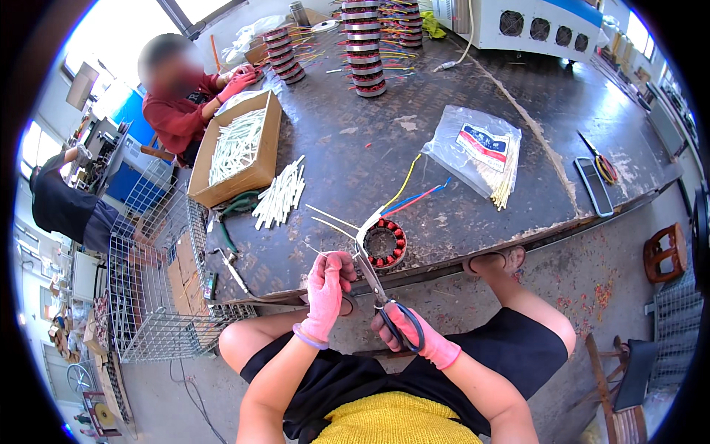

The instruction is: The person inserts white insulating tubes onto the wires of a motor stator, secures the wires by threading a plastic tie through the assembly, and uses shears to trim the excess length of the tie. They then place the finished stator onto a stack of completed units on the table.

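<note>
Our pink-gloved right hand point(414, 334) grips steel black-handled scissors point(381, 292) while our left hand point(328, 285) pinches thin, floppy white sleeving by the heavy, rigid round copper-wound stator point(385, 245) at the table edge.

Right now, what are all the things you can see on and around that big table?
motor stator: one, red coils, table's near edge
scissors: one, dark handles, in the right hand
cardboard box: one, brown, full of white tubes, table's left
loose white tubes: one pile, beside the box
plastic bag: one, clear, mid table
stator stacks: several, far end
wire basket: one, grey, left floor
stool: one, wooden, right
hands: left hand, right hand, pink gloves
</note>
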Motion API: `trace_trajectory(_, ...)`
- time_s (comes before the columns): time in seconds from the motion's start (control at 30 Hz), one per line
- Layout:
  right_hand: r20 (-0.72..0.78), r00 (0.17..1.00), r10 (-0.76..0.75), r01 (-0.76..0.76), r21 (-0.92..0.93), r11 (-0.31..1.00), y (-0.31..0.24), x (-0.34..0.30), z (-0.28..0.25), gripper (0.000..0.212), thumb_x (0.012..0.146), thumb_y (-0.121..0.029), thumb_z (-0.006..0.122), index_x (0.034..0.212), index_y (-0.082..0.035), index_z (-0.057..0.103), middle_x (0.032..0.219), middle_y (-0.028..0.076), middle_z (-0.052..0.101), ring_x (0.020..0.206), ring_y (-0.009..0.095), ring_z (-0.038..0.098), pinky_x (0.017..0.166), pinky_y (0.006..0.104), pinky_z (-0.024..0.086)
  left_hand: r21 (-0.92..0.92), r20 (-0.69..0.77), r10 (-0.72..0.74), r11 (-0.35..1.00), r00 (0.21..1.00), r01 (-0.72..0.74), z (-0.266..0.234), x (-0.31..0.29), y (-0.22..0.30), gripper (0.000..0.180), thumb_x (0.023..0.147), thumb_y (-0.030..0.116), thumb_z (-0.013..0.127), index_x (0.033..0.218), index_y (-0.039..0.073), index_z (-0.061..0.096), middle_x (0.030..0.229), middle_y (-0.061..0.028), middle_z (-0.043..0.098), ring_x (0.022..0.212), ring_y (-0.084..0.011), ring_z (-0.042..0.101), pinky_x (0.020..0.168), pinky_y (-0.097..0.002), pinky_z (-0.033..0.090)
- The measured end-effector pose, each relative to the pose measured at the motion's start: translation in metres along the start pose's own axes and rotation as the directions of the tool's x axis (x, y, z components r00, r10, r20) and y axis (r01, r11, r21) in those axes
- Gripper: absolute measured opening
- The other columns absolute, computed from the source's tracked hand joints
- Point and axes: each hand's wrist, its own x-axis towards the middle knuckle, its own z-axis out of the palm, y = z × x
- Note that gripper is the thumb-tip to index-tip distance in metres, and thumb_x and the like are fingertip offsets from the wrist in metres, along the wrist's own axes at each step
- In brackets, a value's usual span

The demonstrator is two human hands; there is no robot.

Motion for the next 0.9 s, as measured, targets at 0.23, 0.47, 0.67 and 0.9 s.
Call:
trace_trajectory(0.23,-0.120,0.993,-0.018,0.004,-0.114,0.994,0.001,0.004,0.008,0.056,0.090,-0.064,0.061,0.094,-0.008,0.062,0.066,-0.006,0.054,0.051,0.004,0.049,0.046,0.0194,0.035,-0.007,-0.001,0.006,1.000,1.000,-0.006,0.000,0.000,-0.002,0.031,0.105,0.034,0.050,0.101,0.005,0.061,0.082,-0.0021,0.062,0.064,-0.0080,0.057,0.052,-0.0210,0.043)
trace_trajectory(0.47,-0.105,0.994,-0.020,0.006,-0.125,0.992,0.011,-0.005,0.012,0.058,0.091,-0.066,0.057,0.097,-0.008,0.061,0.067,-0.005,0.053,0.053,0.005,0.048,0.048,0.0209,0.036,-0.053,-0.004,-0.046,0.998,0.999,0.046,-0.009,0.007,0.010,0.027,0.104,0.035,0.052,0.106,0.008,0.059,0.079,0.0000,0.059,0.055,-0.0042,0.046,0.046,-0.0189,0.036)
trace_trajectory(0.67,-0.079,0.997,-0.008,0.007,-0.013,1.000,0.039,-0.002,0.012,0.058,0.091,-0.069,0.053,0.102,-0.012,0.062,0.071,-0.007,0.057,0.055,0.006,0.052,0.051,0.0216,0.040,-0.073,0.094,0.125,0.990,0.988,-0.118,0.011,0.029,0.023,0.027,0.101,0.024,0.057,0.124,0.009,0.053,0.079,0.0042,0.053,0.059,-0.0020,0.045,0.047,-0.0158,0.031)
trace_trajectory(0.9,-0.115,0.993,-0.018,0.023,0.044,0.999,0.025,0.026,0.029,0.067,0.089,-0.076,0.047,0.098,-0.011,0.062,0.068,-0.006,0.057,0.052,0.007,0.052,0.049,0.0227,0.041,-0.103,-0.059,0.010,0.995,0.998,-0.016,0.007,0.033,0.006,0.026,0.101,0.036,0.058,0.107,0.010,0.060,0.080,0.0038,0.058,0.062,-0.0035,0.049,0.050,-0.0183,0.038)
